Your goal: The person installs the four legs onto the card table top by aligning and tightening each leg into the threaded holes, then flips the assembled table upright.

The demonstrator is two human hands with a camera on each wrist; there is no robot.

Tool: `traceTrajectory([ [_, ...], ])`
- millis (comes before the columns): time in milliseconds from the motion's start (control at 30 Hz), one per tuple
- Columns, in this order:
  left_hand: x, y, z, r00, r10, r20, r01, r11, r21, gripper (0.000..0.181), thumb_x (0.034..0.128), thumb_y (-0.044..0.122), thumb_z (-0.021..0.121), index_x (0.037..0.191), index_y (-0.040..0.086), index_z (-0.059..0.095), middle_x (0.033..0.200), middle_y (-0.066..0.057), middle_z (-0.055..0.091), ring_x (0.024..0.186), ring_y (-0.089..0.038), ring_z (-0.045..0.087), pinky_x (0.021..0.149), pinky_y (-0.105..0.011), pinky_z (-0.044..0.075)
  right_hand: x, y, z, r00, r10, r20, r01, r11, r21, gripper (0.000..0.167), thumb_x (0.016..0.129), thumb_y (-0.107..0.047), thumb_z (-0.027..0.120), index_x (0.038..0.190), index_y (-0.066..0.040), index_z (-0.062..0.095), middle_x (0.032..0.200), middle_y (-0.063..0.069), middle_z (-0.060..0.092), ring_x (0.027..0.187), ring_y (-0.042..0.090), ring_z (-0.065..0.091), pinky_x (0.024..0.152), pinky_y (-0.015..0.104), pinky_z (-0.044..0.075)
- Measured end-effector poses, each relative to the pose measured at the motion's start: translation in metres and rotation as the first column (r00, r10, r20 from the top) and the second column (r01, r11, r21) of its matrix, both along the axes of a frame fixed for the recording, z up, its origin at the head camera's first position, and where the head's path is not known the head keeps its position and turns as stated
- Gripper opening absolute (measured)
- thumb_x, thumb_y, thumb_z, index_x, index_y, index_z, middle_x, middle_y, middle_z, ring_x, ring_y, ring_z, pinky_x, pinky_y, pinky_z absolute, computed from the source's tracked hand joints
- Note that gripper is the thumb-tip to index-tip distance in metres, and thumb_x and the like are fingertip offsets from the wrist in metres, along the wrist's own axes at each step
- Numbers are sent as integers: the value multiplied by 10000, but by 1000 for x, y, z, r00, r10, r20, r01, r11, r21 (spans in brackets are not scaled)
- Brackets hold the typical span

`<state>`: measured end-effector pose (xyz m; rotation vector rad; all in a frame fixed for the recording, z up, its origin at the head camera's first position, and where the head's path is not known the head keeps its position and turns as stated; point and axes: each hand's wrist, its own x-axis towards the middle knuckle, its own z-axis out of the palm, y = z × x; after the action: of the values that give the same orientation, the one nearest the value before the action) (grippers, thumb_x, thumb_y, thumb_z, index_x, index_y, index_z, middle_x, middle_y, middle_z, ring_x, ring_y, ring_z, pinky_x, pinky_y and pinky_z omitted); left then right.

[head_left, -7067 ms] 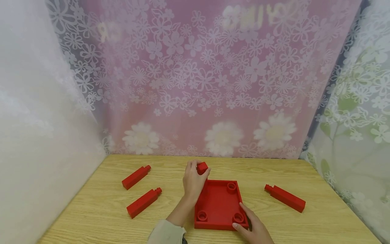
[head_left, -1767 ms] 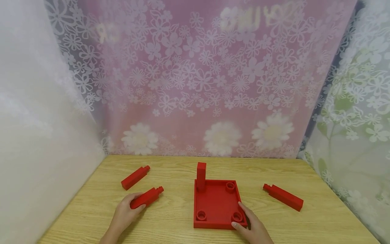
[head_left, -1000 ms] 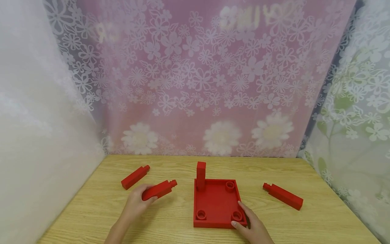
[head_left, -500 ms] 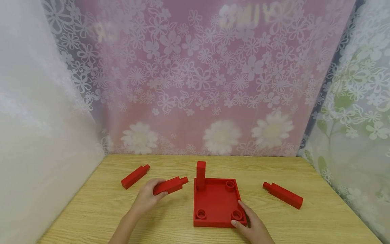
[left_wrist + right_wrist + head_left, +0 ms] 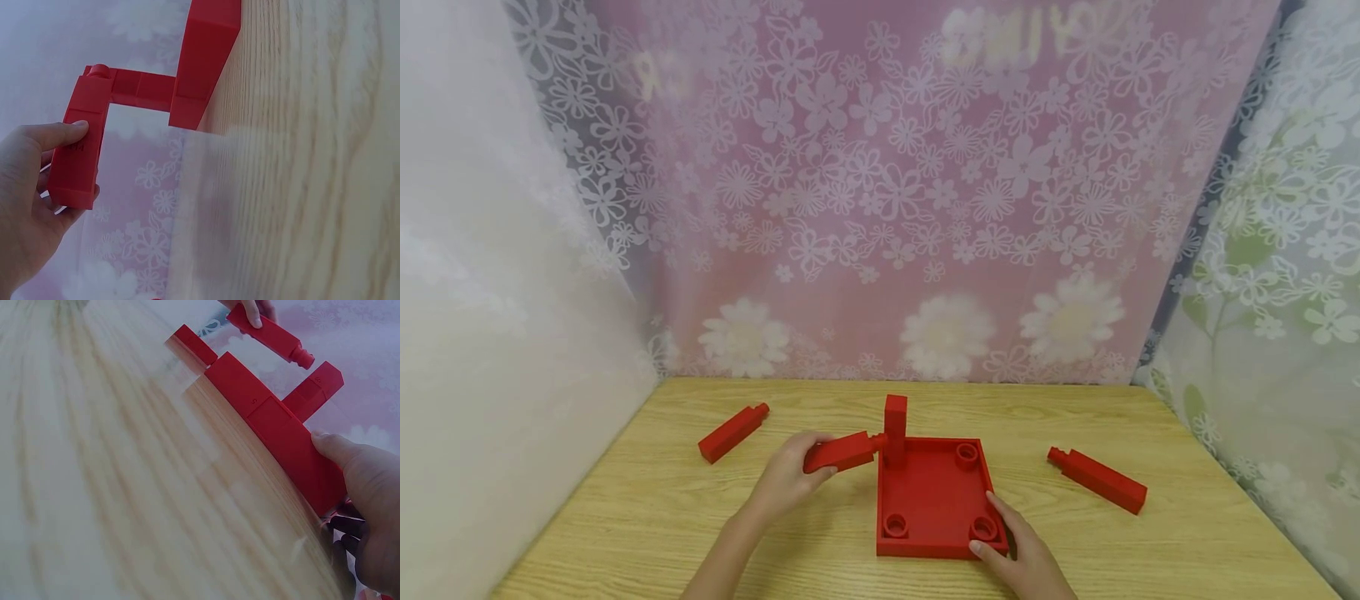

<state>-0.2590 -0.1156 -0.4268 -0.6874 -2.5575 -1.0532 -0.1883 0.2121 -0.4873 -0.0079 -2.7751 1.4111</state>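
In the head view my left hand (image 5: 782,479) grips a red peg-ended leg (image 5: 842,452), thumb on one side and fingers on the other. The leg is held off the table, its knobbed end pointing right, close to the upright red leg (image 5: 895,425). That upright leg stands in the far left corner of a red square tray (image 5: 936,492). Round sockets show in the tray's other corners. My right hand (image 5: 1024,552) grips the tray's near right corner, its thumb at the near edge. In the left wrist view the held leg (image 5: 81,137) appears tilted.
On the wooden table (image 5: 647,500), one loose red leg (image 5: 733,433) lies at the far left. Another loose leg (image 5: 1097,479) lies right of the tray. A pink flowered curtain (image 5: 850,208) hangs behind the table, with pale sheets on both sides.
My left hand let go of the upright leg, took the near left leg from the table and carried it rightward to the tray's left edge. My right hand stays on the tray's corner.
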Motion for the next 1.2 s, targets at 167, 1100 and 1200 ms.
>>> traceTrajectory([
  [167,-2,10,2,1000,-30,-7,30,1000,-10,378,774,89,737,1127,59,605,1044,-28,592,914,-178,527,718,-343,467,0,0,1,1000,2,-4,-2,1000,8,813,766,-464,697,1400,-68,377,1367,221,377,1223,414,361,924,551,351],
  [1100,-4,65,11,991,-125,50,126,992,-5,335,797,135,713,1115,88,619,1036,-20,624,841,-134,588,704,-244,492,1,0,2,1000,3,4,-3,1000,2,807,766,-440,708,1397,-59,379,1362,223,382,1219,412,366,920,542,360],
  [1200,-3,71,12,991,-126,44,127,992,-5,335,800,142,710,1117,86,619,1044,-17,615,860,-135,580,709,-242,489,1,1,2,1000,5,8,-5,1000,-1,808,766,-441,707,1397,-59,378,1363,224,380,1220,414,363,921,545,357],
])
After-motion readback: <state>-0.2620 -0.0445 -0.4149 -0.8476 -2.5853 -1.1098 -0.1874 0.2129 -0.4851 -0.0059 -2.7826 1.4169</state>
